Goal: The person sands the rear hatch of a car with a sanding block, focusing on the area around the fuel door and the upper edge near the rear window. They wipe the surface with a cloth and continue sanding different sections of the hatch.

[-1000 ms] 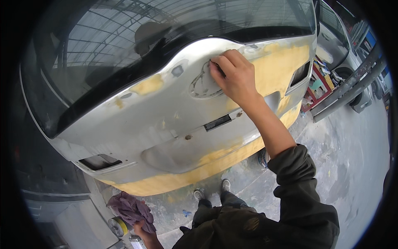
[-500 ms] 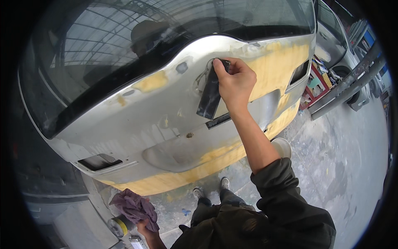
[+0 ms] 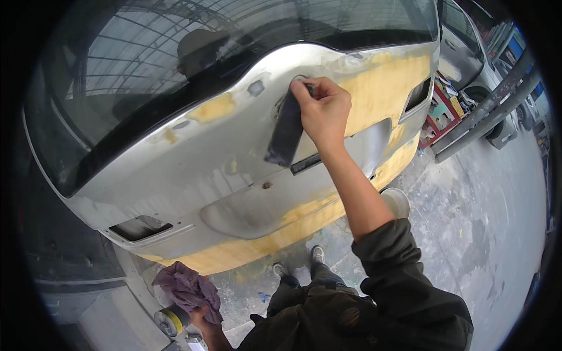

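Two hands: I see right hand (image 3: 324,111) upper centre, fingers pinching dark sanding sheet (image 3: 287,131) against tailgate (image 3: 193,169).
Left hand (image 3: 202,319): fingers wrapped round purple rag (image 3: 187,288), lower left.
Risk: loose sheet may slip, gouging yellow filler (image 3: 380,82).

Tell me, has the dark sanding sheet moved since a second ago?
Yes. The dark sanding sheet was hidden under the right hand; now it hangs down over the grey car tailgate, pinched at its top.

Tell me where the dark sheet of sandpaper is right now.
In the head view, the dark sandpaper sheet hangs from the right hand, right of centre, against the sanded car tailgate just below the rear window.
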A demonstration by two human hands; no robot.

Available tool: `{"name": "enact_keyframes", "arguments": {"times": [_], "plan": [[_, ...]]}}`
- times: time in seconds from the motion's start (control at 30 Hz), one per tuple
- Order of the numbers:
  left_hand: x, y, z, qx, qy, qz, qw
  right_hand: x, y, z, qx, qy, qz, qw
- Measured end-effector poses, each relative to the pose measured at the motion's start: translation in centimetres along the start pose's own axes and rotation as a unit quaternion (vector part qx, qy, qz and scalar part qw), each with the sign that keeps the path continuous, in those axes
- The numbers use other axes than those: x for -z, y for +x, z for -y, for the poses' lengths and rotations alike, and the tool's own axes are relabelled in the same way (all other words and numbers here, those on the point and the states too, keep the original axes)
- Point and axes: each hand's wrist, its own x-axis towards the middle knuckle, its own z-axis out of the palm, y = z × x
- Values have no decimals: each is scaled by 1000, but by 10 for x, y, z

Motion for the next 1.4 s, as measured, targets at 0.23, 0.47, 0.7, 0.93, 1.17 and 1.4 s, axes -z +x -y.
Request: {"name": "enact_keyframes", "arguments": {"times": [0.23, 0.47, 0.7, 0.93, 1.17, 1.4], "plan": [[-6, -2, -9, 16, 6, -8, 1000, 17, 1, -2, 20, 16, 56, 998], [-11, -4, -18, -14, 16, -38, 999, 6, 11, 12, 29, -10, 2, 1000], [7, -5, -6, -23, -4, -37, 999, 18, -1, -36, -113, 55, -108, 986], [8, -6, -7, 1, -24, -54, 998, 17, -2, -21, -36, 50, -12, 998], [11, -10, -5, -9, 16, -52, 998, -7, 1, -1, 98, 14, -72, 993], [11, -7, -3, 0, -6, -45, 999, -34, -58, 0, -8, 52, -74, 996]]}}
